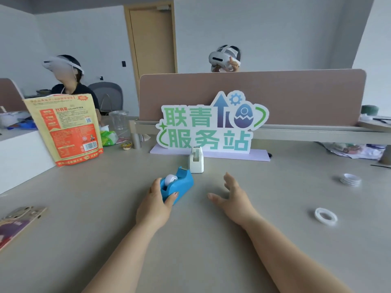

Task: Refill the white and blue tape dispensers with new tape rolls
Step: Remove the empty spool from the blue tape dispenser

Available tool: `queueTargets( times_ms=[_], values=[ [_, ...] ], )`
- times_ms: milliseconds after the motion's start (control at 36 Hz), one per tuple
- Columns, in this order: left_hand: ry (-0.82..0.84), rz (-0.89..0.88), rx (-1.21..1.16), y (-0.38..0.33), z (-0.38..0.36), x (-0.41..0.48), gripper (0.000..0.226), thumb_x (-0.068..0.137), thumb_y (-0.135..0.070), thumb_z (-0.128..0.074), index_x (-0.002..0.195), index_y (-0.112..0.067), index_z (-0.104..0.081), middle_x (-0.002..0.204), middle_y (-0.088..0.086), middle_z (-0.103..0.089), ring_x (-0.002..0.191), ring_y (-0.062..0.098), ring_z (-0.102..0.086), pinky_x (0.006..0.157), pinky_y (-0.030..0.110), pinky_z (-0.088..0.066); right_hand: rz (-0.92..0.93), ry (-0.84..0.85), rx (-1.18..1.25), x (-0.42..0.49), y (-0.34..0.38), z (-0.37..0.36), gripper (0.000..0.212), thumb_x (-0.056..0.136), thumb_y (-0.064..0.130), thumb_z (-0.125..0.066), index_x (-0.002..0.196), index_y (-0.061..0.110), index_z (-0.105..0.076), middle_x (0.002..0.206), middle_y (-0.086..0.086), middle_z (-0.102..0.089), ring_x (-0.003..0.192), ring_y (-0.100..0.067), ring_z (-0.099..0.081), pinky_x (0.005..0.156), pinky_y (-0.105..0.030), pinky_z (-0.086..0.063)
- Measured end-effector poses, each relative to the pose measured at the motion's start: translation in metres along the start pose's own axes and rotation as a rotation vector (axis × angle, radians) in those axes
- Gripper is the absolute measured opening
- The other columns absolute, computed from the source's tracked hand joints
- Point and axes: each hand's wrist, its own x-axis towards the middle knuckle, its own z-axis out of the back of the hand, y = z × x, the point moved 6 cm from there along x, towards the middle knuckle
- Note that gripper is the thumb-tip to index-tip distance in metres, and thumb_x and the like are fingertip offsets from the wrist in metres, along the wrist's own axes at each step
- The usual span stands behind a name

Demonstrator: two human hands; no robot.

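Note:
The blue tape dispenser (182, 185) sits on the grey table with a whitish tape roll (170, 179) in its cradle. My left hand (157, 199) grips its rear end, thumb on the near side and fingers round the far side. My right hand (231, 197) hovers just right of it, fingers spread and holding nothing. The white tape dispenser (196, 160) stands upright just behind the blue one. A loose tape ring (325, 216) lies flat at the right. A small stack of tape rolls (350, 179) lies farther right.
A standing sign (209, 123) on a lilac base fills the table's back, before a brown partition (296, 92). A tall snack bag (63, 130) and a plastic cup (119, 119) stand back left. A wooden board (19, 220) lies at the left edge. Two people with headsets sit beyond.

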Motion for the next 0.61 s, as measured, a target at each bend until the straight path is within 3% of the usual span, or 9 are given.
queueTargets(
  times_ms=[139,389,500,611],
  values=[
    [0.113,-0.046,-0.035,-0.013,0.003,-0.049,0.056,0.088,-0.045,-0.055,0.137,-0.028,-0.032,0.134,-0.006,-0.050,0.112,0.022,-0.054,0.087,0.034,-0.045,0.049,0.025,0.060,-0.052,-0.005,0.023,0.087,0.079,0.032,-0.073,0.147,0.018,-0.021,0.152,0.005,-0.031,0.138,-0.009,-0.032,0.106,-0.021,-0.029],
    [0.463,-0.205,-0.293,-0.052,-0.026,-0.107,0.048,0.071,-0.058,-0.058,0.116,-0.056,-0.041,0.119,-0.020,-0.060,0.110,0.009,-0.060,0.097,0.043,-0.048,0.079,0.131,-0.088,-0.099,-0.020,0.063,0.091,0.068,0.042,-0.079,0.143,0.021,-0.032,0.140,0.012,-0.041,0.133,-0.003,-0.035,0.108,-0.021,-0.030],
    [0.627,-0.234,-0.371,-0.075,-0.044,-0.108,0.053,0.075,-0.050,-0.062,0.120,-0.061,-0.036,0.135,-0.019,-0.049,0.123,0.001,-0.049,0.109,0.035,-0.040,0.071,0.211,-0.096,-0.098,-0.031,0.084,0.078,0.064,0.035,-0.083,0.132,0.029,-0.045,0.133,0.016,-0.053,0.123,-0.002,-0.050,0.107,-0.029,-0.040],
    [0.717,-0.247,-0.404,-0.096,-0.059,-0.100,0.065,0.091,-0.021,-0.059,0.141,-0.041,-0.023,0.143,-0.015,-0.036,0.123,-0.004,-0.043,0.107,0.020,-0.034,0.076,0.115,-0.018,-0.092,-0.039,0.096,0.055,0.072,0.018,-0.080,0.116,0.031,-0.050,0.115,0.008,-0.063,0.105,-0.010,-0.061,0.092,-0.023,-0.049]
  ],
)
